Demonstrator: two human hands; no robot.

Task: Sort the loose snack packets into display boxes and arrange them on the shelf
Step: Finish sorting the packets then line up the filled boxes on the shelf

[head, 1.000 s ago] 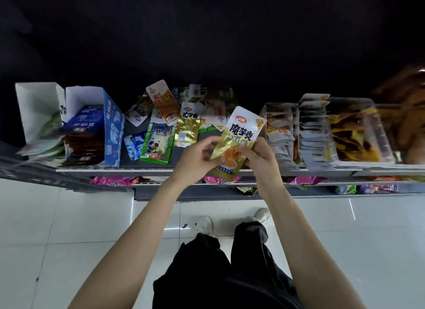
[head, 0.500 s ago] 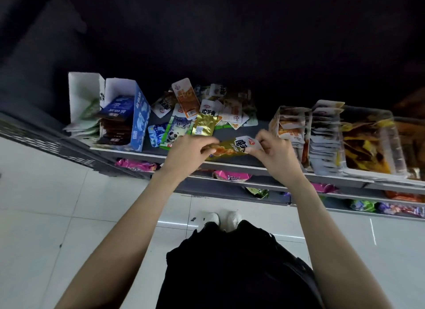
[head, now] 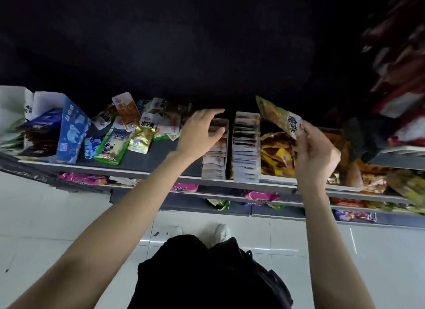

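The yellow snack packet (head: 279, 116) is being pinched at its white end by the right hand (head: 314, 153), whose fingers are curling around that end while the rest of the packet is slanting up and away to the left. It is hanging in the air above the clear display box (head: 277, 155) of yellow and orange packets, not touching the contents. Just left of that clear display box, two rows of upright packets are standing: the nearer white row (head: 246, 147) and, beyond it, the brown-and-white row (head: 215, 158). The left hand (head: 199, 132) is holding nothing, its fingers lying straight and relaxed, hovering over the far end of the brown-and-white row. Further left of the clear display box, a heap of loose packets (head: 138, 130) is lying on the dark shelf (head: 147, 167), among them a gold packet (head: 140, 139) and a green panda packet (head: 111, 147). At the far left end, an open blue display box (head: 71, 133) is standing with dark packets inside. Below the shelf, pink packets (head: 184, 187) are showing on a lower level, above white floor tiles (head: 46, 216).
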